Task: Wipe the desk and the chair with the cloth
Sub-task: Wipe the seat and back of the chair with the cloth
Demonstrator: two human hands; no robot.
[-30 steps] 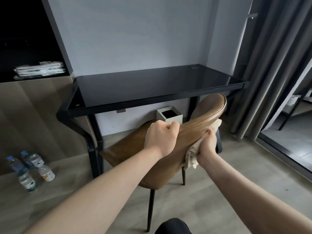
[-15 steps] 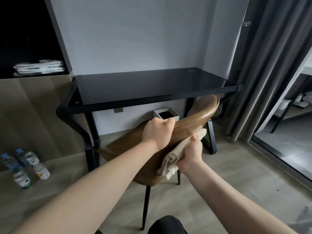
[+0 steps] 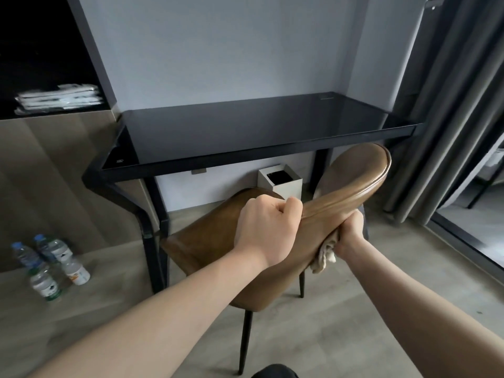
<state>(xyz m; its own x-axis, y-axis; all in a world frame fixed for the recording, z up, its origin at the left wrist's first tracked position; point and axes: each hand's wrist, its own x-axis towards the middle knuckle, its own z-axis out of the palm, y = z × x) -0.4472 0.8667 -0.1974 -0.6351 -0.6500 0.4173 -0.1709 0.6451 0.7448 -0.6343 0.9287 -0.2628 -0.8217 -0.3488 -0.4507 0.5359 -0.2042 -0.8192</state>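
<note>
Dark glass surface point(image 3: 245, 126) sits bare against the wall while the work goes on at the chair point(image 3: 351, 192): the right hand point(image 3: 351, 230), fingers curled round the cloth point(image 3: 324, 255), has slid back up the outer side of the backrest since half a second ago, so that side is getting its pass. Left hand point(image 3: 266, 227) grips the top edge, steadying. Water bottles point(image 3: 49, 266) stand on the floor, bin point(image 3: 281, 181) under the surface; nothing blocks the stroke.

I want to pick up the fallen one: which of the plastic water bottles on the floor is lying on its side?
The bottle with the orange label, rightmost of the group. The other bottles, with blue or green caps, stand upright.
</note>
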